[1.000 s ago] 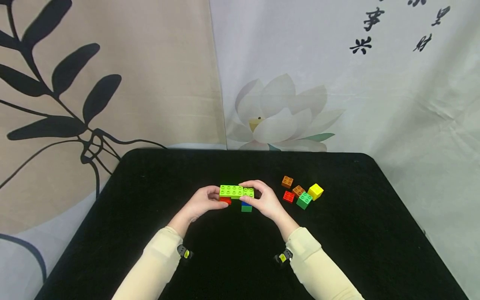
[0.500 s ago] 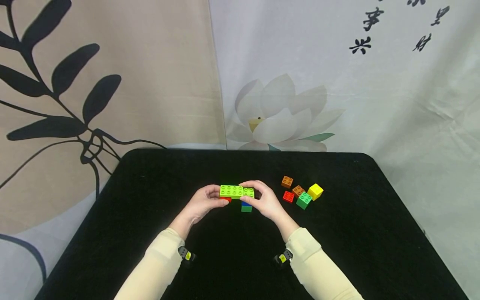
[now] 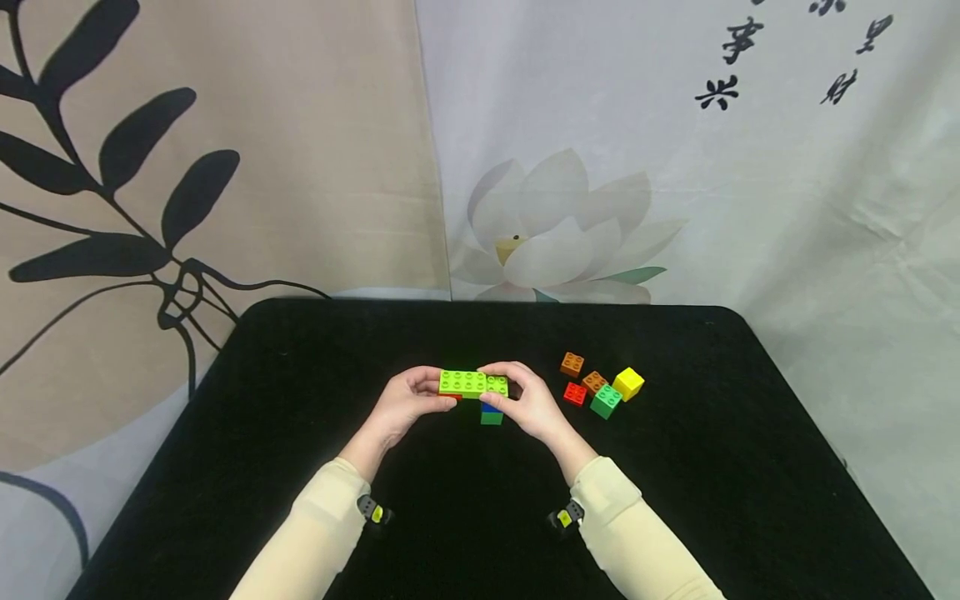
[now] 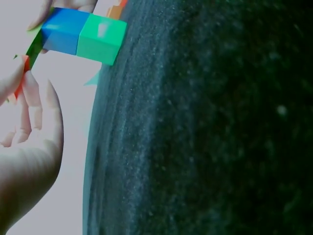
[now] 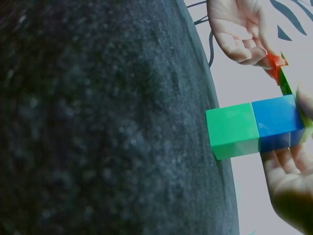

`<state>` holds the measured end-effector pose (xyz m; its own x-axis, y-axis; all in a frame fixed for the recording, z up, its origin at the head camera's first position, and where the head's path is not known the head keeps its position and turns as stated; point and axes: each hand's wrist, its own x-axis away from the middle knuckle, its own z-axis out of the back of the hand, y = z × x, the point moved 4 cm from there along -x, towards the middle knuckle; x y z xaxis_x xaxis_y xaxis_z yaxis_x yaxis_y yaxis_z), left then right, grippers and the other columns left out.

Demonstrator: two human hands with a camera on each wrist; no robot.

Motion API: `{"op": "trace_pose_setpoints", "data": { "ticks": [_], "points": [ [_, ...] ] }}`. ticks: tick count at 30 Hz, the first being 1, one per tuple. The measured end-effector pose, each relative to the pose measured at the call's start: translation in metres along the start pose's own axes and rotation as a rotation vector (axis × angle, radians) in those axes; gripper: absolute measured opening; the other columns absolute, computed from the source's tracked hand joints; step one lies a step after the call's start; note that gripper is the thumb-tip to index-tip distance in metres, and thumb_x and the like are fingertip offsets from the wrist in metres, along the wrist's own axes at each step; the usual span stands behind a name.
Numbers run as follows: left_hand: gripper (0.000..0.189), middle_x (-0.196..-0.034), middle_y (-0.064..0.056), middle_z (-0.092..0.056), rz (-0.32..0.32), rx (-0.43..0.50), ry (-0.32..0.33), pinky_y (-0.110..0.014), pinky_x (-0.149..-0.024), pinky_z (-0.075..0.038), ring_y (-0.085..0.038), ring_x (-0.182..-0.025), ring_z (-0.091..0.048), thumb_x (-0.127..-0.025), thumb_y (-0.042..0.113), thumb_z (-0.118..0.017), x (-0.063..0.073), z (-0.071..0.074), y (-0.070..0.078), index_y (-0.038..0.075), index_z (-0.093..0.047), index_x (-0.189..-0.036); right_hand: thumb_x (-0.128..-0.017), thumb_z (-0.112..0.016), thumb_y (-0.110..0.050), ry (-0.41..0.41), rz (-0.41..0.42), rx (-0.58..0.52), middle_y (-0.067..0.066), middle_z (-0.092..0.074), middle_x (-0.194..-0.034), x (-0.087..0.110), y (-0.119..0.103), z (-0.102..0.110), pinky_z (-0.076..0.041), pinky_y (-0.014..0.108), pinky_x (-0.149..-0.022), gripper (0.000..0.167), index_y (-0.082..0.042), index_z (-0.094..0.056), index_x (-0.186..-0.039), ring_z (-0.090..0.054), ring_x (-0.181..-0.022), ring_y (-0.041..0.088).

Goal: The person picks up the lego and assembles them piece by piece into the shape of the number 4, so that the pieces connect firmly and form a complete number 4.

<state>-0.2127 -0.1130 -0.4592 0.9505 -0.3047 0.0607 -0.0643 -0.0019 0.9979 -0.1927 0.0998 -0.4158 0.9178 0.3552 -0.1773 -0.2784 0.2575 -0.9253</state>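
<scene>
A lime-green studded brick (image 3: 462,382) lies level between both hands, a seam showing near its right end. My right hand (image 3: 536,406) pinches that right end, thumb in front and fingers behind. Under it hang a blue brick (image 5: 277,120) and a green brick (image 5: 233,129), stacked in line. With thumb and fingertips, my left hand (image 3: 401,407) pinches a thin red brick (image 5: 276,66) right against the underside of the lime-green brick's left end. From above, only a sliver of red shows; the left thumb and the lime-green brick hide the rest.
Right of the hands on the black table (image 3: 360,333) lie two orange bricks (image 3: 572,364), a red brick (image 3: 575,394), a green brick (image 3: 606,402) and a yellow brick (image 3: 628,384). A printed cloth (image 3: 345,167) hangs behind the table's far edge.
My left hand has risen slightly, bringing the red brick up closer under the lime-green brick, so less red shows. My right hand keeps its hold almost unmoved.
</scene>
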Motion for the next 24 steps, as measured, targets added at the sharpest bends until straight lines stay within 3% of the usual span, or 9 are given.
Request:
{"op": "trace_pose_setpoints", "data": {
  "ticks": [12,24],
  "points": [
    [0.039,-0.106,-0.018,-0.07,0.008,-0.043,-0.027,-0.034,-0.083,-0.058,-0.025,-0.091,-0.071,-0.087,0.004,-0.075,0.0026,0.0019,0.0027,-0.006,-0.059,-0.121,-0.094,-0.068,-0.008,-0.006,-0.01,0.002,0.016,-0.057,-0.123,0.0017,0.0003,0.0,-0.047,0.046,-0.101,0.034,0.001,-0.061,-0.126,-0.055,-0.111,0.028],
    [0.037,-0.104,-0.014,-0.072,-0.008,-0.104,0.032,-0.034,-0.085,-0.057,-0.026,-0.093,-0.07,-0.084,0.006,-0.079,0.0034,0.001,0.0026,-0.001,-0.063,-0.117,-0.093,-0.069,-0.008,0.008,-0.002,0.019,0.017,-0.057,-0.122,0.0026,-0.002,-0.001,-0.047,0.049,-0.1,0.034,0.001,-0.061,-0.126,-0.056,-0.109,0.029]
  ]
}}
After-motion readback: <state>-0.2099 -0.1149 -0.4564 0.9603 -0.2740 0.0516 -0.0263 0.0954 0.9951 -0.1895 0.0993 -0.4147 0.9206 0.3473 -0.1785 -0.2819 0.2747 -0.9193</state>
